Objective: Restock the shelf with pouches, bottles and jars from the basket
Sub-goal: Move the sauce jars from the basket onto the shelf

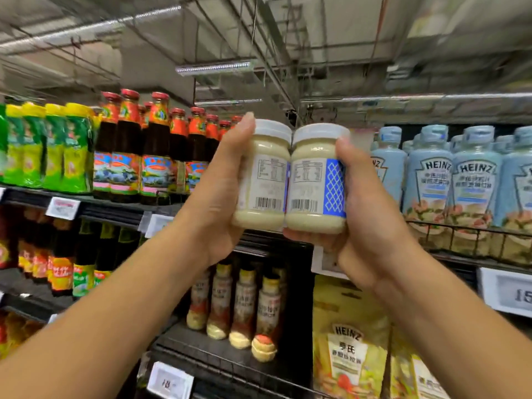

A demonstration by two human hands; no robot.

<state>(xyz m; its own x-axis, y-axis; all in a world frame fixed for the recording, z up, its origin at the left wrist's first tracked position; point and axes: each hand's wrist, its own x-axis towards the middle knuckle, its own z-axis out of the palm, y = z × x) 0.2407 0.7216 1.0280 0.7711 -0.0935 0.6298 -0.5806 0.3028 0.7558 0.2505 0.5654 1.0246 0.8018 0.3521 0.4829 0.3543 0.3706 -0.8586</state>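
Before a stocked supermarket shelf, the left hand grips one white-lidded jar of cream sauce and the right hand its touching twin, raised near the top shelf's front edge, seemingly mid-placement; next calls for finding a gap.

price tag — white, blurred | strip light — lit, overhead | grey ceiling pipes

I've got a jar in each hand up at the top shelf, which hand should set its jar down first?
Probably the right hand: the right jar faces the gap beside the blue bottles. The left hand holds the left jar close by the dark bottles.
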